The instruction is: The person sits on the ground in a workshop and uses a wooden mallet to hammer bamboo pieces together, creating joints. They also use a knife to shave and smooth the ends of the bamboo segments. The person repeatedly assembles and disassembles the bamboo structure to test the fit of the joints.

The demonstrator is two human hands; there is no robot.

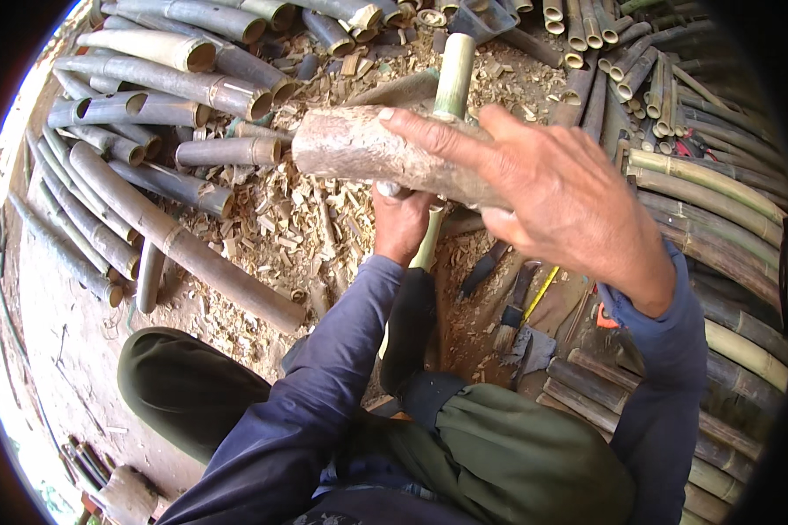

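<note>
My right hand (569, 179) is closed round a thick, rough wooden mallet (350, 144), its index finger stretched along the top. The mallet's blunt end points left, over my left hand (398, 223). That hand is closed round a tool with a round metal end (392, 188); the rest of the tool is hidden by the fingers and the mallet. A pale green bamboo pole (455, 74) runs beneath the mallet and comes out again beside my left wrist, down near my leg. Whether the tool touches the pole is hidden.
Cut bamboo lengths (166, 79) are piled at the left, and more bamboo poles (718, 201) are stacked at the right. Wood chips (280, 227) cover the ground. Hand tools (517, 297) and a yellow measuring tape (541, 293) lie right of my leg. A clear plastic container (481, 17) stands at the back.
</note>
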